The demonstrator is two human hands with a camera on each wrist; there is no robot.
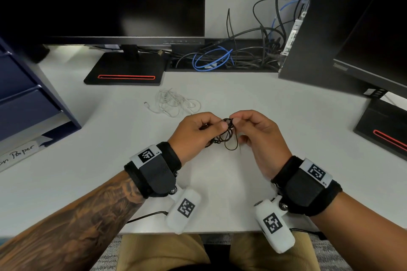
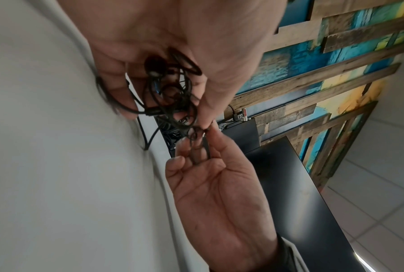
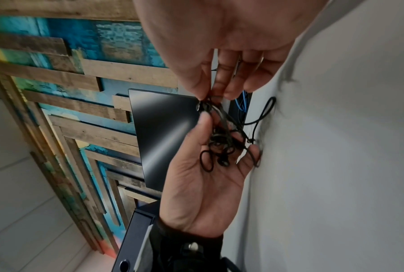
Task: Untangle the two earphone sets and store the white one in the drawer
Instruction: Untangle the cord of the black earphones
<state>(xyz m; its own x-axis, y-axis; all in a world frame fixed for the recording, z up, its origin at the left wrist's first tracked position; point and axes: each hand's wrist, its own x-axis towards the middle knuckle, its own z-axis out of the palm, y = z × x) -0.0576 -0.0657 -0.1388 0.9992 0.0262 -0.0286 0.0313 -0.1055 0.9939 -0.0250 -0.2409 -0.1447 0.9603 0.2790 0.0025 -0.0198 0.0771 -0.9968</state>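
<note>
The white earphones (image 1: 174, 103) lie in a loose pile on the desk, apart from the black set and just beyond my hands. The black earphones (image 1: 226, 136) hang as a tangled bundle between both hands above the desk. My left hand (image 1: 220, 125) cups most of the black tangle (image 3: 221, 147) in its curled fingers and pinches a strand at the top. My right hand (image 1: 235, 120) pinches the black wire (image 2: 198, 145) between thumb and forefinger, right against my left fingertips. The blue drawer unit (image 1: 26, 94) stands at the left edge with its drawers closed.
A monitor stand (image 1: 125, 68) sits behind the white earphones. A cable tray (image 1: 220, 57) with black and blue cables runs along the back. A second monitor and base (image 1: 383, 130) stand at the right. A handwritten paper label (image 1: 19, 152) lies by the drawer unit.
</note>
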